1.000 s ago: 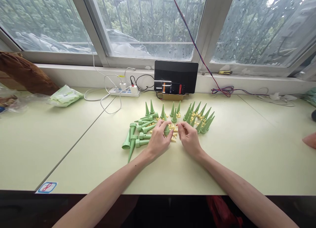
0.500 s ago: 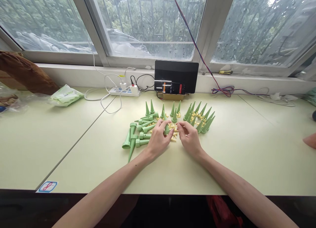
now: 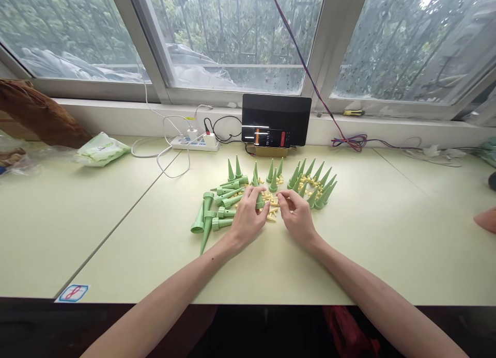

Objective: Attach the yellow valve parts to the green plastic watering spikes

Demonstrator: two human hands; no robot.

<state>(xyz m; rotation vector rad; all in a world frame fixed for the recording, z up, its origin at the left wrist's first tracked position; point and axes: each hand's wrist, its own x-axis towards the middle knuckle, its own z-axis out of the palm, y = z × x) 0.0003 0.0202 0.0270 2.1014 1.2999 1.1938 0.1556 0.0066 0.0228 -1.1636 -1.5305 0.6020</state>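
My left hand (image 3: 250, 216) is closed around a green watering spike (image 3: 260, 199) that stands point up, its thumb and fingers near the ribbed base. Just to the right, my right hand (image 3: 297, 216) pinches thumb and forefinger together; whatever lies between the tips is too small to make out. Small yellow plastic pieces (image 3: 273, 212) lie scattered on the table between the two hands. Left of my left hand, several green spikes (image 3: 228, 191) lie on their sides. Beyond my right hand, several upright spikes (image 3: 327, 190) stand around more yellow pieces (image 3: 310, 181).
A black tablet (image 3: 276, 112) leans at the back with a phone (image 3: 270, 138) running a timer before it. A white power strip (image 3: 197, 143) with cables sits left of them. A green-white packet (image 3: 103, 150) lies farther left. At the right edge, part of a person (image 3: 486, 220) shows.
The right fingertips have drawn slightly back from the spike in my left hand, and a yellow piece seen near them is less visible. Otherwise both hands keep nearly the same place.
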